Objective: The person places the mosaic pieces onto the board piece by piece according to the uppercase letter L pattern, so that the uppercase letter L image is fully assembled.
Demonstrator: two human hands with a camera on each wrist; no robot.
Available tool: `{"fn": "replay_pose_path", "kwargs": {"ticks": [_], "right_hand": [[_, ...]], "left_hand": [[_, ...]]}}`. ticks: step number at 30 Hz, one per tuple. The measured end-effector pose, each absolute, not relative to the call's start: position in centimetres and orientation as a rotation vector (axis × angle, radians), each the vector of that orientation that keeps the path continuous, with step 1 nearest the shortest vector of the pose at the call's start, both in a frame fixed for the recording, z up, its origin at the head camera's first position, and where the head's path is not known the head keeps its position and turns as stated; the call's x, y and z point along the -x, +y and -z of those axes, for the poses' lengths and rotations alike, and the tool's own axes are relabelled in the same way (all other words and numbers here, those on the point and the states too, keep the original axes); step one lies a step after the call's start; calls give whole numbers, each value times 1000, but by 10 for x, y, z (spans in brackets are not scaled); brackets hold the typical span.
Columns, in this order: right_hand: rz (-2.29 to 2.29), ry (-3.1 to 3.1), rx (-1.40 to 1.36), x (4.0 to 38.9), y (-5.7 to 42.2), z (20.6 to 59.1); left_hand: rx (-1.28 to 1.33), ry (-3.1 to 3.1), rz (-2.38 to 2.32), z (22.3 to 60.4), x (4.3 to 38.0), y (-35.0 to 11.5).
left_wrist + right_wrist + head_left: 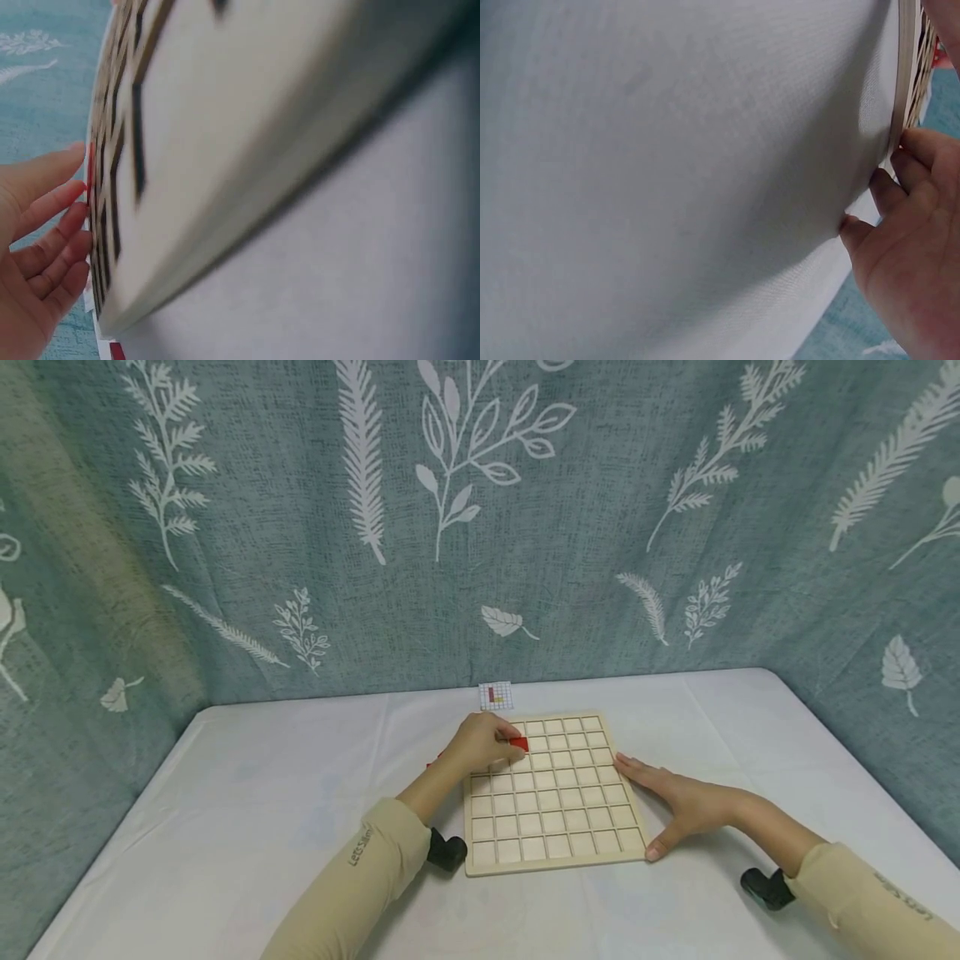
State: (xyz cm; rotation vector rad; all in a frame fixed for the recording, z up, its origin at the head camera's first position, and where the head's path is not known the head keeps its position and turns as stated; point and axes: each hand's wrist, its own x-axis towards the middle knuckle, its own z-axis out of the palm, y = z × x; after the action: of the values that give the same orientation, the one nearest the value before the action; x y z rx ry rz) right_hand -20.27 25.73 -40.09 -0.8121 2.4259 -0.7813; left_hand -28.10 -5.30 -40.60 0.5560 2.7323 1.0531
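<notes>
- Red piece (519,743) at the upper left part of the board, pinched between the thumb and forefinger of the left hand (480,743).
- Right hand (690,802) grasps nothing; its spread fingers touch the board's right edge, its thumb by the near right corner.
- Pale wooden board (555,863), divided into a grid of square cells, lies flat between both hands.
- More red shows beside the left wrist, mostly hidden.
- Beyond the board's far edge lies a small gridded card (496,696) with red and yellow marks.
- White cloth (300,810) covers the table; behind hangs a blue-green curtain (600,585) printed with white leaves.
</notes>
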Motion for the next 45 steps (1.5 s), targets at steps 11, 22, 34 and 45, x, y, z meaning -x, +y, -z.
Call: {"fn": "replay_pose_path", "kwargs": {"ticks": [11, 22, 34, 45], "right_hand": [[798, 2415, 836, 201, 258, 401], [800, 2416, 842, 199, 257, 402], [784, 2432, 852, 199, 257, 402], [782, 2432, 852, 200, 258, 401]], "left_hand": [[-572, 2671, -1181, 402, 270, -62], [-498, 2553, -1207, 391, 255, -74], [-603, 2500, -1212, 392, 230, -106], [-517, 2613, -1136, 385, 221, -144]]}}
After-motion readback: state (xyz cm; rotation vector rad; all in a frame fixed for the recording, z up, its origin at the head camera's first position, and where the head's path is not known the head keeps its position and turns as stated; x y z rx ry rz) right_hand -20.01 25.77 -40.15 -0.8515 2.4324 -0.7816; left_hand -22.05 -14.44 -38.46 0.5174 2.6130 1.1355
